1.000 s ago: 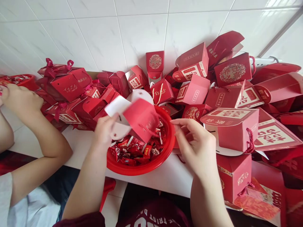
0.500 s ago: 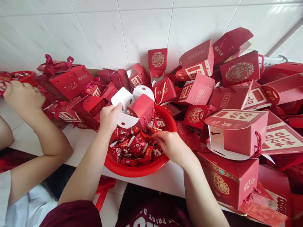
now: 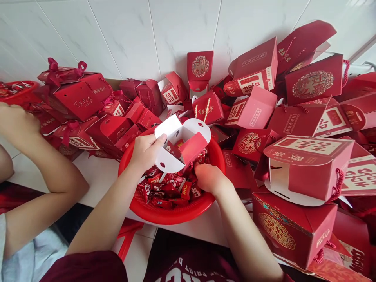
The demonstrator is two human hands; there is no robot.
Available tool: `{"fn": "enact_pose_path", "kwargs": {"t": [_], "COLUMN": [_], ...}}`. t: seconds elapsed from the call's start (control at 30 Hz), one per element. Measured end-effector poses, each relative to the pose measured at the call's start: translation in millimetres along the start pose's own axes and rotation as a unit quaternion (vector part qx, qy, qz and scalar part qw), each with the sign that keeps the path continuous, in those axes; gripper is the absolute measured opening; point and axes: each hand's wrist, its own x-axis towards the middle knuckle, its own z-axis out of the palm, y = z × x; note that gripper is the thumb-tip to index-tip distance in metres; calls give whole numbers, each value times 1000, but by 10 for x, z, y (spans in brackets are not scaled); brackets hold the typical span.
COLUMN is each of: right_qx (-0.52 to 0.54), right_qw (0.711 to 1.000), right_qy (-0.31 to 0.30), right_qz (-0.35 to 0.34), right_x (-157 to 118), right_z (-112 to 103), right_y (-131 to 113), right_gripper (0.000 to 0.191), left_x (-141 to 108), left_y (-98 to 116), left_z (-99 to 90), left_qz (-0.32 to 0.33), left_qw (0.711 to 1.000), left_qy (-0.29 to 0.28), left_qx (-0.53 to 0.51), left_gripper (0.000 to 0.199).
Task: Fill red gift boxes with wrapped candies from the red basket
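A white tiled wall [image 3: 123,35] is being used as the backdrop to everything. Against it, behind and to the right of the red bowl [image 3: 176,213], a large heap of red gift boxes [image 3: 293,117] is being kept on the white counter [image 3: 96,176]. To the left of the bowl, a second cluster of ribboned boxes [image 3: 79,98] is being stacked, and beyond it a co-worker's hand [image 3: 16,125] is being held near another red basket [image 3: 17,92] at the far left edge.

The bowl itself is being filled with red-wrapped candies [image 3: 169,190]. Directly above the bowl's middle, an open red box [image 3: 185,147] with white flaps spread wide is being held up by the left hand [image 3: 145,150], the fingers being clamped on its near flap. Just below that box, inside the bowl's right half, the right hand [image 3: 207,176] is being pressed into the candies, its fingers curled together and hidden under the box; whether a candy is being gripped cannot be told.
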Motion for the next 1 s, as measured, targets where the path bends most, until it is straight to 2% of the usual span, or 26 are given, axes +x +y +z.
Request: {"fn": "enact_pose_path", "kwargs": {"t": [0.13,0.3,0.4,0.47,0.57,0.63,0.73,0.87,1.0], "right_qx": [15,42,71,124,249,305,392,559,597], "right_qw": [1000,997,993,981,936,912,876,792,771], "right_qy": [9,51,77,97,128,133,115,51,30], "right_qz": [-11,-31,-60,-112,-212,-241,-255,-238,-219], "right_x": [27,-19,-61,-83,-96,-93,-85,-100,-139], "right_z": [41,125,133,132,141,155,187,226,215], "right_y": [11,46,97,151,242,291,328,338,335], "right_gripper": [44,34,24,24,35,40,40,45,44], "left_x": [-9,-14,6,21,33,35,36,39,39], "left_y": [-11,2,-27,-65,-119,-139,-155,-172,-173], "left_z": [-1,15,2,-13,-32,-38,-43,-49,-51], "left_qz": [-7,-10,-34,-54,-75,-78,-63,-44,-49], "left_qw": [1000,1000,999,996,990,988,986,986,988], "left_qy": [5,0,31,61,94,111,129,144,134], "left_qx": [-3,-9,-27,-48,-70,-74,-80,-74,-64], "left_gripper": [46,47,46,45,45,45,44,44,45]}}
